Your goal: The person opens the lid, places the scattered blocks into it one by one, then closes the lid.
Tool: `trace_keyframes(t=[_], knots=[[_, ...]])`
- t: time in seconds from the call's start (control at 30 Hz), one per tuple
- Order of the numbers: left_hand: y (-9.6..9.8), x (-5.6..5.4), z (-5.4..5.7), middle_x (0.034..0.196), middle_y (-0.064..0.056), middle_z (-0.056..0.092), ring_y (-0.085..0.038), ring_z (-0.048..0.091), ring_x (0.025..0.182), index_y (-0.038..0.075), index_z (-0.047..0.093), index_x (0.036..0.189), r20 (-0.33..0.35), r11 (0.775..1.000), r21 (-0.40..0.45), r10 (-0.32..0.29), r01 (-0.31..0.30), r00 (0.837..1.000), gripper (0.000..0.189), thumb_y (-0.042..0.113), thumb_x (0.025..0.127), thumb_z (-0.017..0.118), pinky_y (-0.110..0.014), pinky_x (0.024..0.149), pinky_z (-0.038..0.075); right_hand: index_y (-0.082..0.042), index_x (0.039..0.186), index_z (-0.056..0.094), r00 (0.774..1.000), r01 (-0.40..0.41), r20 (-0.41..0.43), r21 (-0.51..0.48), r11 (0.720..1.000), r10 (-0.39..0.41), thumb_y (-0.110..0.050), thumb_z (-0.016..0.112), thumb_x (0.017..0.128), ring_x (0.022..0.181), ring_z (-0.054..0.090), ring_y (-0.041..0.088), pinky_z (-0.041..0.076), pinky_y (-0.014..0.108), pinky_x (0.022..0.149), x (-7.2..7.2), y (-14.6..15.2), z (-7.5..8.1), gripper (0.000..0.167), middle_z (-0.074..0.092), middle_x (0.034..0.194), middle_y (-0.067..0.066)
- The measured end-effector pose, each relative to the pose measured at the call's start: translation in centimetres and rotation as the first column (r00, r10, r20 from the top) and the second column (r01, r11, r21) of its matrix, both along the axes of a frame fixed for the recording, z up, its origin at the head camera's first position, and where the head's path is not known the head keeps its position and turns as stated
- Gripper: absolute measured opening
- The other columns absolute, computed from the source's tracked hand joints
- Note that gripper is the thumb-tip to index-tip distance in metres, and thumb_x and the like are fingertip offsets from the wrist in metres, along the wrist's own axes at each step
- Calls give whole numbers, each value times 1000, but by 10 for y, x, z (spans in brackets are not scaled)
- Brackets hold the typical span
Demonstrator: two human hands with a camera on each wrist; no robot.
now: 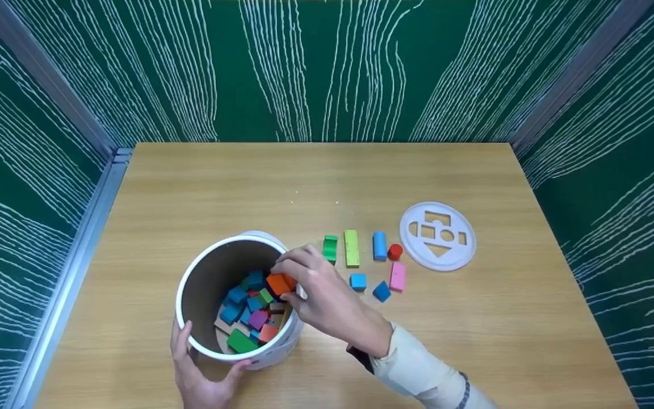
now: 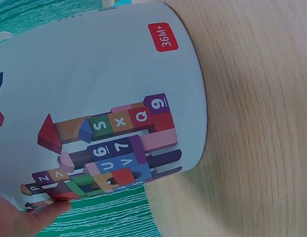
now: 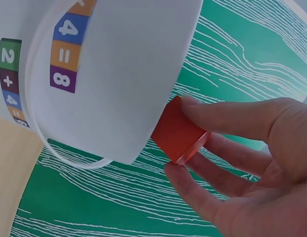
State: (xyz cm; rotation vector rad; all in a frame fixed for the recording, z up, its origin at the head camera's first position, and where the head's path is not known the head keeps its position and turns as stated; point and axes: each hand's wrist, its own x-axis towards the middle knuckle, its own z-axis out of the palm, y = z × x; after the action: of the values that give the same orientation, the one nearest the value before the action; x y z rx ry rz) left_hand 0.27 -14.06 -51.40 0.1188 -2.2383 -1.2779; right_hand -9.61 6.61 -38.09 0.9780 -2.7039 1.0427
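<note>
A white toy-block bucket (image 1: 273,358) stands tilted slightly on the table, with several coloured wooden blocks (image 1: 242,341) inside. My left hand (image 1: 202,380) holds its near left side, fingers and thumb spread round the wall. Printed block pictures cover the bucket (image 2: 94,64) in the left wrist view. Over the right part of the rim, my right hand (image 1: 327,295) pinches an orange block (image 1: 277,283) between thumb and fingers. The right wrist view shows this block (image 3: 178,128) just beyond the rim, partly hidden by the bucket wall.
Right of the bucket lie a green arched block (image 1: 330,249), a lime block (image 1: 351,248), a blue cylinder (image 1: 380,246), a red cylinder (image 1: 395,251), a pink block (image 1: 397,276) and two blue blocks (image 1: 357,282). A white shape-sorter lid (image 1: 437,262) lies farther right.
</note>
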Motion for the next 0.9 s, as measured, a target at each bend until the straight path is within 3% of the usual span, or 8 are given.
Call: trace_keyframes(t=[0.23,0.57,0.9], knots=[[1,0,0,151,-15,25,-17,27,134,3,28,142,6,1000,-5,5,-5,1000,100,7,61,87,-16,105,29,-7,110,67,998,-45,43,18,999,44,-4,74,80,105,48,18,53,20,81,-1,-9,-5,30,60,117,6],[1,0,1,152,-16,24,-16,26,135,3,28,142,-2,1000,14,4,-4,1000,103,12,60,89,-17,104,30,-8,106,68,996,-83,27,105,991,80,-3,76,77,105,49,18,53,23,83,-2,-22,-10,30,60,114,4],[1,-2,-3,149,-19,27,-10,27,132,2,29,140,-7,1000,-8,14,-14,1000,102,13,59,89,-14,103,30,-9,108,69,991,-120,80,232,965,104,-4,79,75,105,48,18,53,22,81,-7,-33,-12,36,59,116,5]])
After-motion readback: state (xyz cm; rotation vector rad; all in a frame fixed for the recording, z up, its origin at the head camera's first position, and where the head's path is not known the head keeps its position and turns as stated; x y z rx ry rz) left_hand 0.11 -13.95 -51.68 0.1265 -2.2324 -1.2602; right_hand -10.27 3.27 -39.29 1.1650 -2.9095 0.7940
